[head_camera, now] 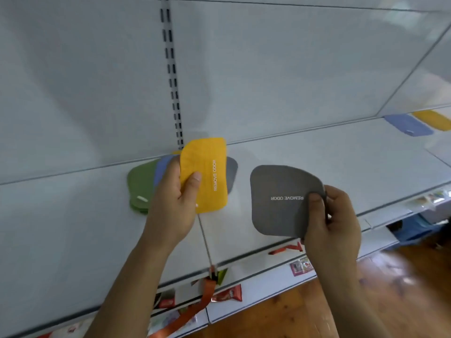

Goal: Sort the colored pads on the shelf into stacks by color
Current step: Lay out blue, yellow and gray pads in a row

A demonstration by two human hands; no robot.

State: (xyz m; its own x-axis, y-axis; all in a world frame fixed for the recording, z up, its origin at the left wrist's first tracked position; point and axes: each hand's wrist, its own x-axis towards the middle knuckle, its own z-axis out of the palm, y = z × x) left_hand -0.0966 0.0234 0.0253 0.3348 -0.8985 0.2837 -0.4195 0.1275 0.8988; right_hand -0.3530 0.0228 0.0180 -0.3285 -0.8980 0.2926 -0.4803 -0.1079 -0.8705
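My left hand (174, 198) grips a fanned bundle of pads above the white shelf (341, 157). A yellow pad (210, 167) printed "REMOVE ODOR" lies on top. Behind it show a blue pad (162, 169), green pads (140, 184) and the edge of a grey pad (231, 172). My right hand (334, 220) pinches a single grey pad (280, 191) by its right edge, held flat to the right of the bundle. Far right on the shelf lie a blue pad (407, 124) and a yellow pad (433, 119), side by side.
A slotted upright (172, 76) runs down the white back panel. Lower shelves (256, 284) carry small packets and red labels. An orange strap (195, 311) hangs below my arms. Wooden floor (402, 276) and a blue crate (412, 230) sit at the right.
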